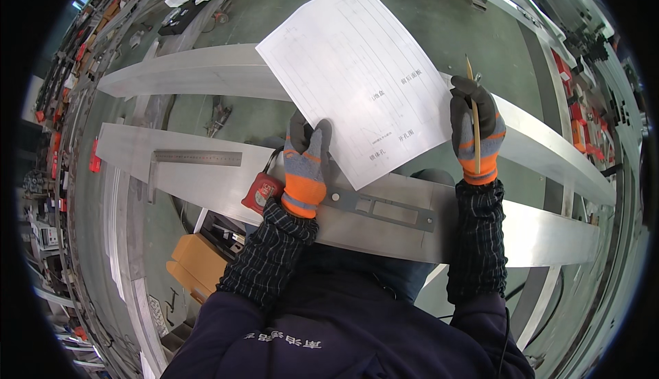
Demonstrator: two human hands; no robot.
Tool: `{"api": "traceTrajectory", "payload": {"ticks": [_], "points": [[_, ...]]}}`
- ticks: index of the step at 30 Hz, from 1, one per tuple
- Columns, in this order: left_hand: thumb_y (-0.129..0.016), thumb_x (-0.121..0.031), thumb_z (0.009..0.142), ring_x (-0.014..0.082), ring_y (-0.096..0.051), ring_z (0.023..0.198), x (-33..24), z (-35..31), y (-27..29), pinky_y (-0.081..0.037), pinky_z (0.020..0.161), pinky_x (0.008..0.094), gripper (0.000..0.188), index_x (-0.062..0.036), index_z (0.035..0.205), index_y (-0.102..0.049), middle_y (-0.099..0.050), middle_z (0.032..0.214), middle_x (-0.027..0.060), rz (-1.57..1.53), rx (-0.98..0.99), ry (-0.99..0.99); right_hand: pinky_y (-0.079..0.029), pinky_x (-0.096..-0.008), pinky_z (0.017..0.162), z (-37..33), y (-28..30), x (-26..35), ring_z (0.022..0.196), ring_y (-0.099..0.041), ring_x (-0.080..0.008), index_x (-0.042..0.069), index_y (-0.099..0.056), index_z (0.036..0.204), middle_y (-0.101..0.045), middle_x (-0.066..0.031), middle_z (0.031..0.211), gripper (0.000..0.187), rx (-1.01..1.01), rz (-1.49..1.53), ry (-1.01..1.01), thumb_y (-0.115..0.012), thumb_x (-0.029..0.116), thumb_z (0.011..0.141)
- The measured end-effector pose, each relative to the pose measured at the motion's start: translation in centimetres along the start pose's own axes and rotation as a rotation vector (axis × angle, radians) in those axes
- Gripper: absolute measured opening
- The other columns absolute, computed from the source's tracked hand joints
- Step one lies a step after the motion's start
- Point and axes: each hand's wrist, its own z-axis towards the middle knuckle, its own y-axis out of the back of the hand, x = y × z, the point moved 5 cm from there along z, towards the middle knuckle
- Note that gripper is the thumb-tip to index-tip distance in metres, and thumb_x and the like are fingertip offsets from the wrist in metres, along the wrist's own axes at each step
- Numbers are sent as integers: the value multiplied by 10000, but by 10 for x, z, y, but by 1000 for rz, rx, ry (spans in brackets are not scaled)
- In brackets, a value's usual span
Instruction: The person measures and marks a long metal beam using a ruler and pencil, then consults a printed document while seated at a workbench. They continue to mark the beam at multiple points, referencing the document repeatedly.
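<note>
My left hand (307, 163), in a grey and orange work glove, pinches the lower left edge of a white paper drawing (350, 56). The sheet is held up above the metal profiles, tilted. My right hand (476, 128), gloved alike, is closed with a pencil (476, 125) lying along it, point up. Its fingertips are at the sheet's right edge; a small metal tip shows beside them. Beside my left wrist a red tape measure (262, 191) rests on the near profile (549, 233). A grey slotted metal plate (379, 209) lies on that profile, below the paper.
A steel square (195, 158) lies on the near profile's left part. Behind it runs a second long profile (192, 70). An open cardboard box (195, 266) stands low at the left. Supporting rails (546, 297) cross beneath the profiles, and racks with stock line both sides.
</note>
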Motion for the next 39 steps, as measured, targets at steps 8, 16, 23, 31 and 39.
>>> {"api": "traceTrajectory", "payload": {"ticks": [8,16,23,31,39], "points": [[-613,-98,1024,140,-580,1050,-18,0,4,-517,887,268,407,-12,1407,-507,-632,1223,89,-7,-112,-131,-555,-306,792,-1,-1,-4,851,-711,-218,47,-704,1111,-733,-109,958,217,-19,15,17,-662,-14,907],[-655,-54,929,353,-605,1120,6,-4,-6,-570,871,418,484,-82,1401,-551,-510,1378,197,-307,-78,2,-482,-250,681,0,-1,-2,756,-591,-96,41,-677,1197,-670,-45,919,219,16,-4,50,-594,113,1008],[-603,-72,979,310,-627,1151,19,-10,-7,-580,902,382,496,-68,1453,-455,-536,1384,181,-199,-79,-99,-482,-247,672,0,-3,-1,747,-591,-92,48,-680,1187,-675,-41,917,210,10,-12,57,-593,65,997],[-597,-116,1044,131,-675,1076,22,-5,-15,-603,854,250,541,-56,1520,-347,-644,1289,97,-808,-63,425,-500,-257,695,0,-3,-3,773,-615,-107,51,-683,1185,-692,-51,934,206,5,-28,67,-604,68,996],[-641,-122,1020,115,-673,965,12,-1,-9,-595,751,226,440,-48,1426,-487,-671,1183,68,-498,-100,235,-564,-315,801,0,-1,-4,863,-717,-227,56,-707,1092,-740,-109,980,205,-30,-15,30,-684,-6,899]]}}
